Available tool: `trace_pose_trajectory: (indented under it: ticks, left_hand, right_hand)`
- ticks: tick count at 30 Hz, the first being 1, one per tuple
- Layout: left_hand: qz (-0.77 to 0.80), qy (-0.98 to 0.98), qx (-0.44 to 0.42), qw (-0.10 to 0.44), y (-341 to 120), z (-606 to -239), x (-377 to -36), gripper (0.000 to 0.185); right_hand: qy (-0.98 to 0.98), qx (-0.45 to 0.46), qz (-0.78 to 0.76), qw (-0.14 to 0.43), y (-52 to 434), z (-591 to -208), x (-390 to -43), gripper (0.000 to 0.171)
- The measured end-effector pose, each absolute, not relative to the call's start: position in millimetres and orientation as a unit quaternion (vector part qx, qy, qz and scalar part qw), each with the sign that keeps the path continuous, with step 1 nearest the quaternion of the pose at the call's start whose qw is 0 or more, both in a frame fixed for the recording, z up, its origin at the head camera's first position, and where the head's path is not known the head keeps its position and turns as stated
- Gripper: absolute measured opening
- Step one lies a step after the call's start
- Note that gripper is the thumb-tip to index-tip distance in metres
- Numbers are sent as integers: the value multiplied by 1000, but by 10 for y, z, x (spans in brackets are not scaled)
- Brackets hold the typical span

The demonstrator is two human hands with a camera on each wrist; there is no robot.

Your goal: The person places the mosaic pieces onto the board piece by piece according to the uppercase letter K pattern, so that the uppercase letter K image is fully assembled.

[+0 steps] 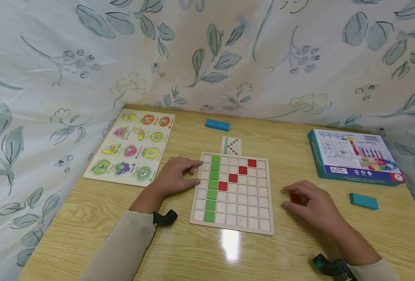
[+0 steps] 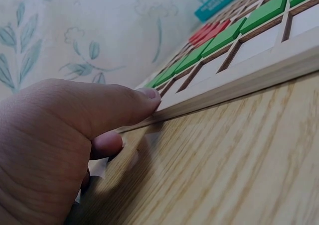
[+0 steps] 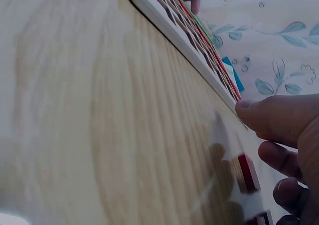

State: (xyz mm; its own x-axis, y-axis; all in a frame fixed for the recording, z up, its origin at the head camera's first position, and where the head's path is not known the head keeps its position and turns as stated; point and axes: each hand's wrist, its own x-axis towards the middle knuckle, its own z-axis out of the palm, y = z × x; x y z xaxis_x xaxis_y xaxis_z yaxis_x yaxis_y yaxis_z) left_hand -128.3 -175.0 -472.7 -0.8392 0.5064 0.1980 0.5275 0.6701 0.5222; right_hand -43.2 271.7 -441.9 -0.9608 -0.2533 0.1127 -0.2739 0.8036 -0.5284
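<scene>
So the grid board [image 1: 233, 194] sits flat in the middle of the desk [image 1: 88, 218], with a full column of green tiles [image 1: 212, 187] down its left side and four red tiles [image 1: 237, 174] stepping up diagonally toward the top right. The left hand [image 1: 177, 175] rests at the board's left edge, fingers straight and relaxed, tips touching the rim; the left wrist view shows the thumb [image 2: 124, 105] pressed right against the wooden edge. The right hand [image 1: 311, 203] is on the desk just right of the board, fingers curled around a red tile [image 1: 295, 198] that it pinches close to the desk surface. A small pattern card [image 1: 231, 145] lies just above the board. Off to the left there's a fruit puzzle [image 1: 132, 146], a boxed game [image 1: 355, 156] at the right, plus two blue blocks [image 1: 217, 124], one near the back and one beside the box.
</scene>
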Motion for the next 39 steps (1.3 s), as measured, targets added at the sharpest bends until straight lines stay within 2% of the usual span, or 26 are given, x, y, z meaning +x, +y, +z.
trace_pose_trajectory:
  ticks: [15,39]
  left_hand:
    - [-295,-912,-283,20,-1744,-4717,-1281,52]
    - [-289,-917,-274,14,-1742,-4717,-1271,52]
  right_hand:
    - [-954,124,272,25,2993,-4493,-409,35]
    - [-955,131,263,28,2990,-4514,-393,30]
